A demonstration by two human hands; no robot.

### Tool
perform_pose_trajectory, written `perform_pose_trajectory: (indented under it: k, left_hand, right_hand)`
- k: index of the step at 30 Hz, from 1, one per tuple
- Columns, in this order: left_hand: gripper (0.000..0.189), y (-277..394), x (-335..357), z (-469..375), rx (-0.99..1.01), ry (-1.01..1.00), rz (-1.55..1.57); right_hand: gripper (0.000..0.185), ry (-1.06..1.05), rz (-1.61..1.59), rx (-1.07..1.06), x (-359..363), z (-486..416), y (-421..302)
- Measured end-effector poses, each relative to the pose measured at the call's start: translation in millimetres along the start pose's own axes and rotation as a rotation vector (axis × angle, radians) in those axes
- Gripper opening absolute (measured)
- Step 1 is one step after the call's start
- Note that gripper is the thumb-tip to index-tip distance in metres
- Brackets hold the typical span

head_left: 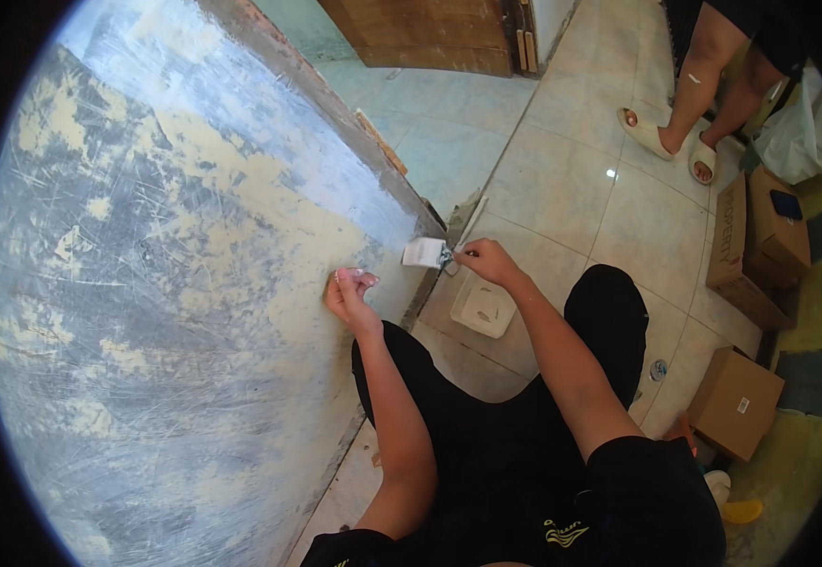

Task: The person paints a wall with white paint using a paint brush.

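A patchy plastered wall [191, 283] in grey, white and cream fills the left side. My right hand [489, 261] grips the handle of a flat scraper [425, 252], whose pale-coated blade lies against or close to the wall's lower end. White smears mark the fingertips of my left hand [352, 294], which is raised in front of the wall with the fingers curled; no tool shows in it. Below the right hand, a shallow off-white plastic tray or lid [483, 306] rests on the tiled floor, between my knees and the wall's foot.
A person's bare legs [701, 78] in light slides stand at the upper right. Cardboard boxes [737, 404] line the right side, one with a dark phone-like object [786, 205] on top. A small round can or lid [658, 369] lies on the floor. A wooden door [432, 35] stands beyond the wall's end.
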State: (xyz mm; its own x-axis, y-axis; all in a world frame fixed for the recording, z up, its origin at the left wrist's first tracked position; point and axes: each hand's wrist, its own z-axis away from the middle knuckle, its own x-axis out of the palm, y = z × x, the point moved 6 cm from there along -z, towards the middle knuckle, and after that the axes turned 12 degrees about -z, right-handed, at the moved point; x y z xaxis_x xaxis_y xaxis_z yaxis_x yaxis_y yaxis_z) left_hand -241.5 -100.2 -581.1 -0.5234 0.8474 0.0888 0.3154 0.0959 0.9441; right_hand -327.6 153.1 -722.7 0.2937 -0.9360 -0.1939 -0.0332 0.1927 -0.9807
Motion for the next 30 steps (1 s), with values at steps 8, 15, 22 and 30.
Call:
perform_pose_trajectory:
  k: [8,15,22,30]
  left_hand:
    - [0.031,-11,0,-3,-0.009,-0.125,-0.103]
    - [0.032,-15,9,-5,-0.044,-0.166,-0.179]
    - [0.032,-15,4,-7,-0.040,-0.139,-0.204]
    - [0.026,-17,13,-6,-0.038,-0.186,-0.200]
  right_hand:
    - [0.034,0.095,-0.137,-0.007,20,-4,23]
    - [0.038,0.095,-0.144,0.055,28,-5,36]
    - [0.029,-0.131,-0.539,0.360,19,12,32]
    - [0.036,0.046,-0.407,0.140,26,-13,29]
